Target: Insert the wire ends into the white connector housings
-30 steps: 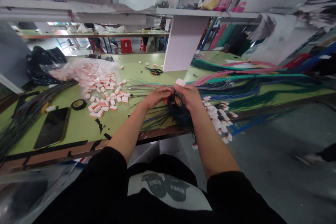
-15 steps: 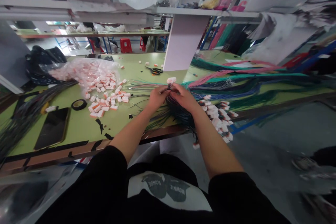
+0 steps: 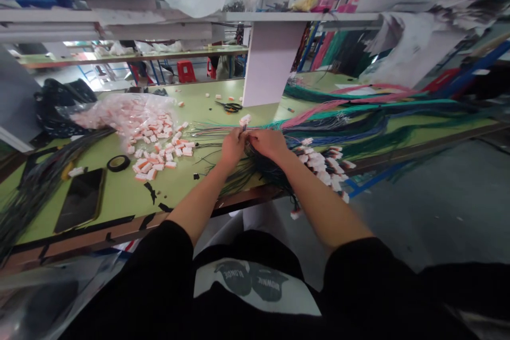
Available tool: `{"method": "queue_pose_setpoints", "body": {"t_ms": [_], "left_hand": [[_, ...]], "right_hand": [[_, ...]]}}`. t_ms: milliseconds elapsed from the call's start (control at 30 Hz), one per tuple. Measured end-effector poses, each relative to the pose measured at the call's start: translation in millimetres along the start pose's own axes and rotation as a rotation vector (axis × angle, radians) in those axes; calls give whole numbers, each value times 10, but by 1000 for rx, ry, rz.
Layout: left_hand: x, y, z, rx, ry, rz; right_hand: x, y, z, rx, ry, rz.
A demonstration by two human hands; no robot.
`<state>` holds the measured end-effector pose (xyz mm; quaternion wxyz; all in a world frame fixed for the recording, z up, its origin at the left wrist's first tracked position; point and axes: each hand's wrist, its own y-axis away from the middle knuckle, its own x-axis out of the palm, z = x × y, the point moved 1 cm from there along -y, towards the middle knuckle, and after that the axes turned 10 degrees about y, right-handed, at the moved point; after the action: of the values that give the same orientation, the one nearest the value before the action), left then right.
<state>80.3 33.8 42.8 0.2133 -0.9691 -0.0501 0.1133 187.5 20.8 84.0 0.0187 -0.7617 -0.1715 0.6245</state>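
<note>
My left hand (image 3: 234, 144) pinches thin wires just below a white and orange connector (image 3: 245, 120) that sticks up above the fingertips. Right beside it, my right hand (image 3: 268, 143) has its fingers closed on the same wires, though the fingertips are partly hidden. A dark bundle of wires (image 3: 269, 167) lies under the right wrist. Its many white connectors (image 3: 319, 164) sit to the right of the right forearm. Left of my hands, loose white and orange connectors (image 3: 149, 162) are spread on the green table (image 3: 131, 196).
A clear bag of connectors (image 3: 131, 109), black tape (image 3: 118, 163), a phone (image 3: 81, 199) and dark wires (image 3: 48, 175) lie at left. Scissors (image 3: 229, 107) are behind my hands, near a white upright panel (image 3: 266, 64). Pink and green wires (image 3: 342, 109) stretch to the right.
Both hands have shifted slightly left in the view, and the connector above them has tilted. My right hand is turned flatter, with its knuckles more on top.
</note>
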Motion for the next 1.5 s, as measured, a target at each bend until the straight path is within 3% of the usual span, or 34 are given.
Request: {"method": "queue_pose_setpoints", "body": {"t_ms": [100,200,267,333,467,600,700,867,933,1000,1067,1167,1333,1500], "left_hand": [[3,-44,66,-43,-37,0],[-18,-118,160,-149,-29,-45],[-39,-153,197,-197,-34,-71],[-45,-149,186,-163,-49,-41],[-36,-37,28,-29,-182,81],[-31,44,-213,19,-500,189],[47,7,-403,92,-731,335],[432,-151,-608,263,-758,598],[612,-177,-595,225,-674,673],[754,-157,-526,94,-542,742],[841,-111,-429,-30,-409,767],[889,-61,-300,-90,-323,723],[959,-28,-227,-28,-407,686],[1020,70,-345,70,-507,708]], "right_hand": [[-47,129,98,-63,104,-101],[-113,377,269,-292,145,-125],[-139,594,403,-497,71,-166],[-134,800,495,-575,-66,-272],[1,1080,452,-440,-267,-352],[198,1262,280,-339,-396,-351],[306,1373,228,-326,-476,-347],[381,1476,271,-353,-577,-349],[392,1508,279,-356,-610,-365],[404,1548,267,-348,-645,-380],[420,1591,239,-330,-683,-390],[446,1641,201,-296,-736,-396],[445,1654,204,-291,-750,-388],[385,1691,210,-275,-734,-408]]}}
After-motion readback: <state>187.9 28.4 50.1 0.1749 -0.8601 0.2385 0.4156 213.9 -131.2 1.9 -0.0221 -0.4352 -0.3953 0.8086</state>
